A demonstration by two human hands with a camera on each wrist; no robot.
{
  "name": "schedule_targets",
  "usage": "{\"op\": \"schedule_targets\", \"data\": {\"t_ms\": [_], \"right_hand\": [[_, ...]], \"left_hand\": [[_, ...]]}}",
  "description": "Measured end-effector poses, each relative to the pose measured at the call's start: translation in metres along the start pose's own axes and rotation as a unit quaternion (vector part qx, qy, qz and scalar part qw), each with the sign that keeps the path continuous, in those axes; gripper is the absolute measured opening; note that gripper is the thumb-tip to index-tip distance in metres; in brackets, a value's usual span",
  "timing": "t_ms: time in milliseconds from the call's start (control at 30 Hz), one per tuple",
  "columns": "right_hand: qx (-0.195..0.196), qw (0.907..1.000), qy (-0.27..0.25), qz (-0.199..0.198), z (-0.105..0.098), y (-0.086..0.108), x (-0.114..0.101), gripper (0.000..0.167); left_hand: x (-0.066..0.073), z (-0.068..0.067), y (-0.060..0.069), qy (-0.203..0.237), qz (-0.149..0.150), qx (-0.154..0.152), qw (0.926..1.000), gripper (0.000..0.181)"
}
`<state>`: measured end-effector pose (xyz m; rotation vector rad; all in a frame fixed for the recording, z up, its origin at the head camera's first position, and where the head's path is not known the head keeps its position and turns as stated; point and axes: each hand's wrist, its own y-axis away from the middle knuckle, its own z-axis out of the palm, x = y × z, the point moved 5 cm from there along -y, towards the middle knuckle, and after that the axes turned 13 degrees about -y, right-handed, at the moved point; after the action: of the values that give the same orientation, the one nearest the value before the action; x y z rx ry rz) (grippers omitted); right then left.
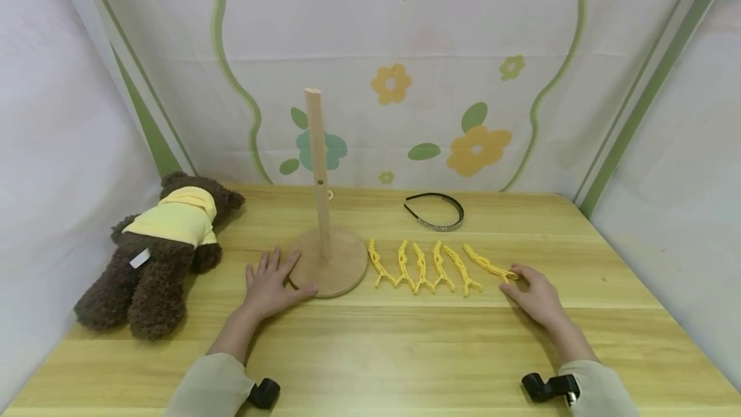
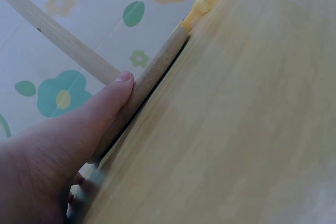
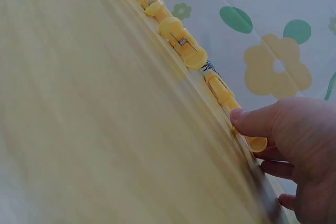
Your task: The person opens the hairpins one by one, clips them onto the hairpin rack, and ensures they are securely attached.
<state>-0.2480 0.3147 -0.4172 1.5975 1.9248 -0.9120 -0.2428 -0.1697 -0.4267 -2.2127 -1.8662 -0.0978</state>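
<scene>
A round wooden base [image 1: 347, 275] carries an upright wooden post [image 1: 318, 166]. My left hand [image 1: 272, 291] rests at the base's left edge, fingers spread; in the left wrist view the thumb of this hand [image 2: 58, 145] lies on the rim of the base [image 2: 152, 72]. Several yellow clips [image 1: 421, 269] lie in a row right of the base. At the row's right end, my right hand [image 1: 538, 298] pinches the forked end of a yellow clip [image 1: 483, 264] between thumb and fingers. The right wrist view shows that hand [image 3: 310, 145] on the clip [image 3: 218, 87], partly covering it.
Behind the clips lies a black headband [image 1: 442, 226] with a glittery band. A brown teddy bear in a yellow top [image 1: 173, 221] lies at the left of the table [image 1: 393, 352]. Patterned cloth [image 1: 347, 31] hangs behind the table, and pale cloth stands at both sides.
</scene>
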Motion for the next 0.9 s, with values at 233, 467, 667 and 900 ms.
{"op": "schedule_targets", "data": {"t_ms": [233, 467, 667, 900], "right_hand": [[0.059, 0.9982, -0.01, 0.004, -0.006, 0.003, -0.001, 0.045], [0.036, 0.9993, 0.004, 0.006, -0.009, 0.002, -0.003, 0.043], [0.009, 0.9993, 0.029, -0.022, -0.012, 0.001, -0.008, 0.037], [-0.007, 0.9987, 0.027, -0.044, -0.013, 0.0, -0.014, 0.033]], "left_hand": [[0.0, 0.002, 0.0, 0.002, 0.0, -0.001, 1.0, 0.091], [0.0, 0.003, -0.002, 0.002, 0.001, -0.001, 1.0, 0.091], [0.002, 0.003, -0.003, 0.002, 0.002, 0.003, 1.0, 0.091], [0.0, 0.003, -0.001, 0.002, -0.001, 0.001, 1.0, 0.091]]}}
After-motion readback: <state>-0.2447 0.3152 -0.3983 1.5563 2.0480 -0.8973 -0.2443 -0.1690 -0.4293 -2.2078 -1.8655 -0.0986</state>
